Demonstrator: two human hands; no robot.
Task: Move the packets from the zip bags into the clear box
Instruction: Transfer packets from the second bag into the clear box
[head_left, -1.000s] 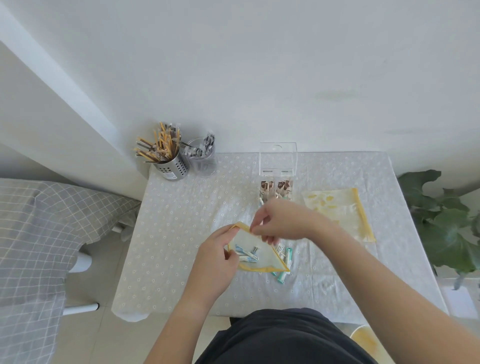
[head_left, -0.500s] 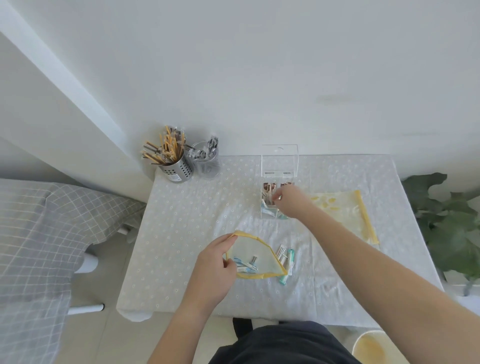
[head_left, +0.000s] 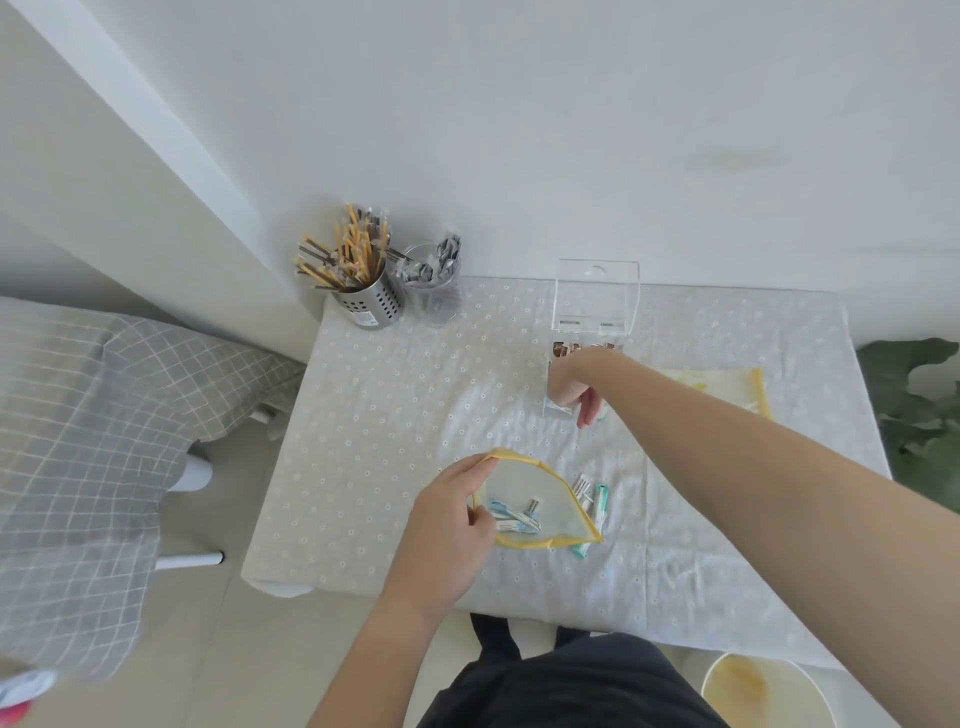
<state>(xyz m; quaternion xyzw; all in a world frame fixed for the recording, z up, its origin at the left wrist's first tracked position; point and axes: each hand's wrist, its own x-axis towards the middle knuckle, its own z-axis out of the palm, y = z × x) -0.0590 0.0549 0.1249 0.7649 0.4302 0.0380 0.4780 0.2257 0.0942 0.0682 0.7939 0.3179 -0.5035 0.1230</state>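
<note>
Right hand (head_left: 574, 387): reached across the bench (head_left: 395, 395) to the clear box (head_left: 596, 312), fingers curled down at the box's near compartment; whether clamped on a packet or already loosed, cannot tell, palm hiding the tips. Lid of box raised upright behind. Brown packets (head_left: 563, 347) visible standing in the far part of the box, a pale blue one low at the front wall.

Left hand (head_left: 447, 525): pinched shut on the mouth of the near zip bag (head_left: 540, 506), thumb and fingers on the yellow rim, holding it spread open and slightly lifted. Inside: a few blue-and-white packets (head_left: 511, 517). Just beside the bag on the right: loose teal packets (head_left: 597, 501) lying on the cloth, part under the bag's corner.

Second zip bag (head_left: 748, 389): flat, to the right of the box, partly hidden by the forearm; seemingly empty, not certain.

Handling note, as judgement: drop low into the compartment, not from above, to avoid packets bouncing out; keep the bag mouth wide for the return reach; gather several per trip; mind the forearm near the raised lid.

Task perhaps past halfway.
</note>
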